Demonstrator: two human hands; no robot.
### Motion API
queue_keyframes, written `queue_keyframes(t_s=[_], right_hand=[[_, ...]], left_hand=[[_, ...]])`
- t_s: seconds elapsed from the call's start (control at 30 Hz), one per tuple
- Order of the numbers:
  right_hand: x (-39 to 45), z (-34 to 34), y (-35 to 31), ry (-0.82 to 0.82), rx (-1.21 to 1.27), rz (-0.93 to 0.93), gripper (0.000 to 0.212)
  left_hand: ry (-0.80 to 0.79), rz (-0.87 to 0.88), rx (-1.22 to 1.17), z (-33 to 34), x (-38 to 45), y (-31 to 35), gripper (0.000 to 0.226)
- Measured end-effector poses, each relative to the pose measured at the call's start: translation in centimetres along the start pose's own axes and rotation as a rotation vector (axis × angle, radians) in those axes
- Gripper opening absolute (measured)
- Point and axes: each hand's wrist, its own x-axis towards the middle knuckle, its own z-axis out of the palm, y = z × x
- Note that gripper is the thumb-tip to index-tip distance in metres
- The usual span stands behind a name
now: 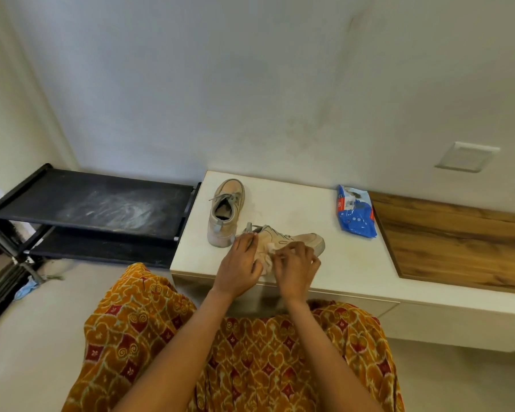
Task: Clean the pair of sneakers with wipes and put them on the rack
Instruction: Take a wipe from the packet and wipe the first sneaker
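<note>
- A white bench top (351, 263) runs along the wall, with a wood-grain panel (458, 242) set into its right part.
- A black shoe rack (107, 203) stands just left of the bench; its top shelf is smeared with pale dust and carries no shoe.
- The person's lap, in an orange patterned garment (250, 346), fills the lower middle of the view.
- A beige sneaker (225, 209) stands upright near the bench's left rear, toe toward the wall, laces loose.
- The second sneaker (298, 237) lies on the bench just in front of the first, toe pointing right.
- The left hand (240, 263) grips the second sneaker at its heel end, fingers curled round it.
- The right hand (296, 267) pinches a crumpled white wipe (266, 258) and presses it against that sneaker's near side.
- A blue wipes packet (356, 214) lies by the wall, well right of the shoes; it carries a red-and-white label, its writing too small to read.
- A white wall plate (466, 157) sits on the wall above the panel.
- A blue scrap (27, 288) lies on the floor by the rack.
</note>
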Motion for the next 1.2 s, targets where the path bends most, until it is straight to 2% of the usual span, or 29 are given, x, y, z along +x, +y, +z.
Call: queue_keyframes(t_s=[0.13,0.23,0.4,0.67,0.83,0.93,1.03,1.2], right_hand=[[2.3,-1.2,3.5,0.033,-0.128,0.08,0.014],[2.3,-0.8,2.1,0.036,-0.121,0.122,0.015],[-0.7,1.0,-2.0,0.014,-0.018,-0.024,0.006],[3.2,-1.0,2.9,0.066,-0.198,0.048,0.015],[3.9,-0.3,0.5,-0.042,-0.157,0.14,0.022],[3.7,0.4,-0.9,-0.051,-0.138,0.033,0.022],[4.8,-0.3,0.7,-0.074,-0.203,-0.08,0.021],[6.5,-1.1,2.8,-0.161,-0.294,0.089,0.023]], left_hand=[[-0.009,-0.025,-0.042,0.2,0.1,0.0,0.059],[-0.003,-0.042,-0.043,0.3,0.2,0.0,0.058],[0.004,-0.093,-0.044,0.3,0.7,-0.1,0.06],[0.023,-0.072,-0.08,0.7,0.5,-0.1,0.058],[0.046,-0.071,-0.056,0.8,0.5,-0.3,0.055],[0.051,-0.08,-0.047,1.0,0.3,-0.3,0.057],[0.057,-0.093,-0.038,1.2,0.1,-0.2,0.058],[0.066,-0.052,-0.045,1.8,-0.7,0.6,0.057]])
